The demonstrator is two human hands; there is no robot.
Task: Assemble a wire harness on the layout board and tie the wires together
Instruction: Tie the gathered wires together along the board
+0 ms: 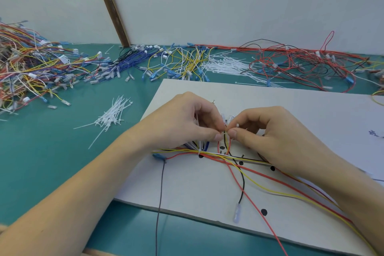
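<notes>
Pinching upright wires (225,141) between both hands (187,122) on the layout board (270,97).

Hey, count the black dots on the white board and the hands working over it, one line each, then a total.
Black dots showing on the board: 5
Hands, left hand and right hand: 2
Total: 7
More dots may be hidden under the hands.

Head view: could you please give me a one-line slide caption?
Both hands, left and right, pinch a wire bundle above the layout board.
</notes>
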